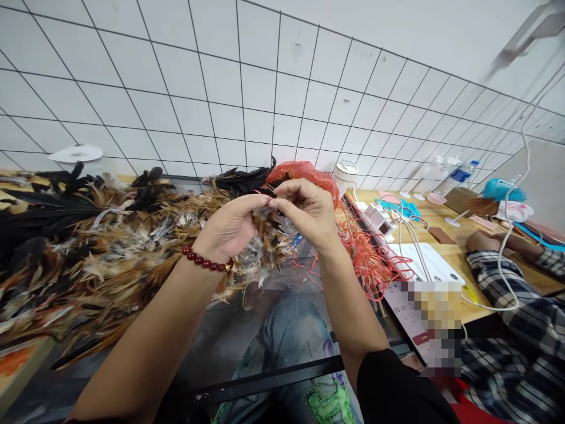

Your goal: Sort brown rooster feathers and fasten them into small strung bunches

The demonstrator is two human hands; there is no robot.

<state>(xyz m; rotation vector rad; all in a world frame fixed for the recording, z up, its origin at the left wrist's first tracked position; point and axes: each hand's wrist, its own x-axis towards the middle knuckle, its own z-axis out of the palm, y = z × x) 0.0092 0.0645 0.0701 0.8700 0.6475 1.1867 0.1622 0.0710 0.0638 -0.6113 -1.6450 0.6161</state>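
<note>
My left hand [233, 222], with a dark red bead bracelet [205, 260] at the wrist, is closed, its thumb stretched toward the other hand. My right hand [309, 213] pinches with thumb and forefinger, right against the left thumb tip. Brown and black feathers [268, 227] show between and just below the hands, seemingly in the left fingers. What sits in the right pinch is too small to make out. To the left spreads a large heap of brown, black and whitish feathers [145, 241]. Behind the hands lie black feathers [238, 179] and a red plastic bag [304, 172].
Tangled red cords [368, 256] lie right of my right arm. Beyond are a lidded white cup [345, 172], a power strip [380, 221] with white cables and a phone [412, 324]. A co-worker's plaid sleeve [507, 282] rests at the right. A wire grid [241, 62] stands behind.
</note>
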